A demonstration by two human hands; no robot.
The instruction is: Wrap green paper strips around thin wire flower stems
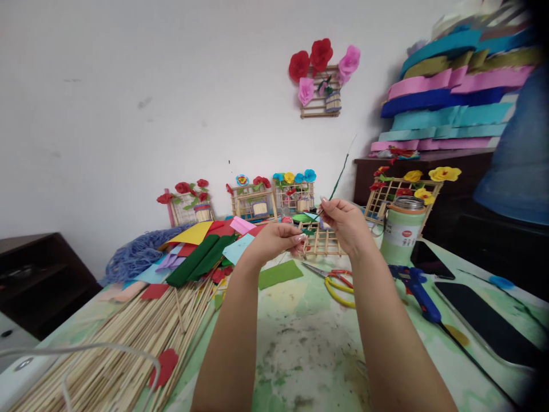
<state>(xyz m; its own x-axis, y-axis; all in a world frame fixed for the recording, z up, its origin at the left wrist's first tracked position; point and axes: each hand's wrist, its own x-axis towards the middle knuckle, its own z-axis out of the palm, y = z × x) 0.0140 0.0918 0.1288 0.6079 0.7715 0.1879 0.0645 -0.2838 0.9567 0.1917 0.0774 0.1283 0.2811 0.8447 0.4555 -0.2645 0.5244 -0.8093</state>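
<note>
A thin stem wrapped in dark green point(341, 178) slants up to the right, its bare-looking tip pointing at the wall. My right hand point(345, 222) pinches it between thumb and fingertips. Lower and to the left, my left hand point(278, 240) is closed in a pinch at the stem's lower end, where a bit of green shows; the exact grip is partly hidden. Just beyond both hands lies a small stick lattice point(322, 247). Below them on the table are a green paper piece point(281, 275) and scissors with yellow handles point(338, 292).
Left are many thin sticks point(111, 337), coloured paper point(201, 257) and blue yarn point(137, 252). Right are a green flask point(402, 232), a blue glue gun point(418, 292) and a phone point(486, 320). Flowered lattices point(253, 197) lean against the wall; another lattice point(319, 86) hangs above.
</note>
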